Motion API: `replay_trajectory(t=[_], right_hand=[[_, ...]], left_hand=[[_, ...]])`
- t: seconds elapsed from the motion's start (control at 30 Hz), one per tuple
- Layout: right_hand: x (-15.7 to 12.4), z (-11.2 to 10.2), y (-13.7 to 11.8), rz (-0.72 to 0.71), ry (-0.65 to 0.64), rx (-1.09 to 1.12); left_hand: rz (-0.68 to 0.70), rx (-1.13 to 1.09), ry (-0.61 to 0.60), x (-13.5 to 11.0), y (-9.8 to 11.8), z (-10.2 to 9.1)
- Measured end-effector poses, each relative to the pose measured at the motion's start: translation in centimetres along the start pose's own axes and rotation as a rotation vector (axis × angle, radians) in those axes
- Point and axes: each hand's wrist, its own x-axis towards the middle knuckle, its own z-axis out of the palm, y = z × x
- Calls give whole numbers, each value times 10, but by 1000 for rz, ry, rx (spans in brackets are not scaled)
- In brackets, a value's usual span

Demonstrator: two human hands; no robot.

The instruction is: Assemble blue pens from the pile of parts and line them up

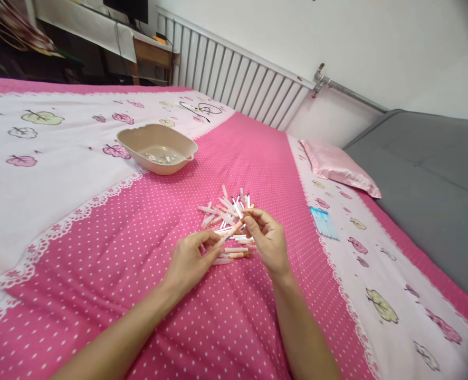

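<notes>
A heap of small pink and white pens (pixel 226 210) lies on the pink dotted bedsheet (pixel 139 264). Both of my hands are over its near side. My left hand (pixel 190 261) pinches one end of a single pink pen (pixel 230 233). My right hand (pixel 266 237) has its fingers closed on the other end of the same pen, which is raised slightly above the heap. A few more pens lie under and between my hands.
A beige plastic basin (pixel 157 149) with several small pieces inside sits beyond the heap to the left. A light blue bundle of sticks (pixel 324 222) lies to the right. A pink pillow (pixel 338 166), a grey sofa (pixel 427 174) and a white radiator (pixel 234 79) border the bed.
</notes>
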Motion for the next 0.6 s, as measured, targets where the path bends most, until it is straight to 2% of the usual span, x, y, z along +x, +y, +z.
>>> replay_trajectory(t=[0.2, 0.37, 0.47, 0.6], right_hand=[[0, 1, 0, 12, 2, 22], [0, 2, 4, 39, -35, 65], [0, 4, 5, 45, -54, 33], [-3, 6, 3, 52, -192, -114]], left_hand=[[-14, -78, 6, 1, -1, 1], [-202, -467, -60, 3, 5, 0], [-298, -634, -60, 4, 10, -2], [-302, -672, -50, 5, 12, -5]])
